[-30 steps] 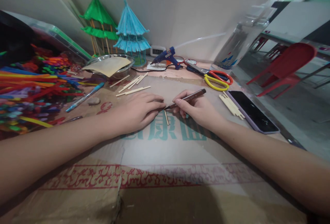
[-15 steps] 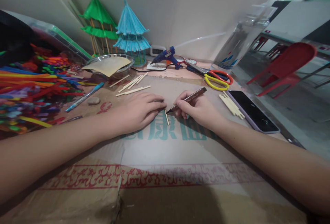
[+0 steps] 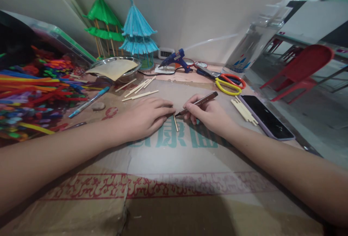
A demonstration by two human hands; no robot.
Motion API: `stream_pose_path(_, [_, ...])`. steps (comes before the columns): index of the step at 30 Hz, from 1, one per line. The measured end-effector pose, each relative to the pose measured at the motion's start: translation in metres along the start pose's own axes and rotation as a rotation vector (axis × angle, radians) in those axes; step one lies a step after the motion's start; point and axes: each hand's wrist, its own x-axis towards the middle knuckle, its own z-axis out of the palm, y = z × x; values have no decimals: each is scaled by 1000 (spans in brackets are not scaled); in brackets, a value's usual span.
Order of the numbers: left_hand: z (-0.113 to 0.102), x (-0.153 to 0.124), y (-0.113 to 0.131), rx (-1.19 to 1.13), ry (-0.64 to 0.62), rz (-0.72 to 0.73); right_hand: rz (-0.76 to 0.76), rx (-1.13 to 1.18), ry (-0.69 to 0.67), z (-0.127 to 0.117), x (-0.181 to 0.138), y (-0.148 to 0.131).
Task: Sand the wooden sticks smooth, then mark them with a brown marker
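My right hand (image 3: 203, 111) grips a dark marker pen (image 3: 202, 102) slanting down to the left. Its tip is at or very near the side of a short wooden stick (image 3: 176, 124) on the cardboard; actual contact is too small to tell. From the left, my left hand (image 3: 149, 116) lies low over the cardboard, its fingertips pinning the far end of that stick. The near end sticks out toward me, and the rest is hidden under the fingers. Several loose wooden sticks (image 3: 141, 87) lie beyond my left hand. Another row of sticks (image 3: 244, 111) is right of my right hand.
A phone (image 3: 268, 117), scissors (image 3: 228, 85) and a clear bottle (image 3: 243, 49) stand or lie on the right. Behind are a blue glue gun (image 3: 174, 60), two small pavilion models, the blue one (image 3: 138, 29) nearer, and a metal bowl (image 3: 137, 63). Colourful pipe cleaners (image 3: 32, 91) crowd the left.
The marker tip has shifted slightly up and left, away from me along the stick. My left hand and the stick look almost unmoved.
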Motion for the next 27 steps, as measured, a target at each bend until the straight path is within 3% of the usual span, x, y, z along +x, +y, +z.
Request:
stream_pose_path(9, [-1, 0, 0, 3, 0, -5, 39, 4, -73, -1, -3, -2])
stream_pose_path(17, [1, 0, -1, 1, 13, 14, -44, 17, -5, 0, 1, 3])
stream_pose_path(27, [-1, 0, 0, -4, 6, 1, 41, -6, -61, -1, -2, -2])
